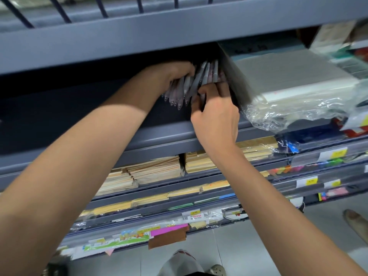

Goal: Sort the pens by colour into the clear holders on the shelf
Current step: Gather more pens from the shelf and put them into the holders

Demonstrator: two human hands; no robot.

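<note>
Apparently midway: at frame centre the left hand (174, 75) grips a bundle of pens (187, 86), the right hand (216, 116) pinches several alongside; how much is sorted cannot be told.

Grey-blue metal shelving unit (159, 140), several tiers, fills the view. The top tier's edge (179, 26) carries dark wire dividers (61, 10). At the right end of the middle tier lies a pale slab of paper stock (288, 80) with loose clear plastic wrap (278, 114) at its front. The lower tiers hold stacked brown and cream envelopes (155, 168), coloured sticky tabs (294, 168) and yellow-and-white price labels (308, 181) along their front edges. Floor (258, 251): pale tiles, evenly lit. Picture slightly blurred.
</note>
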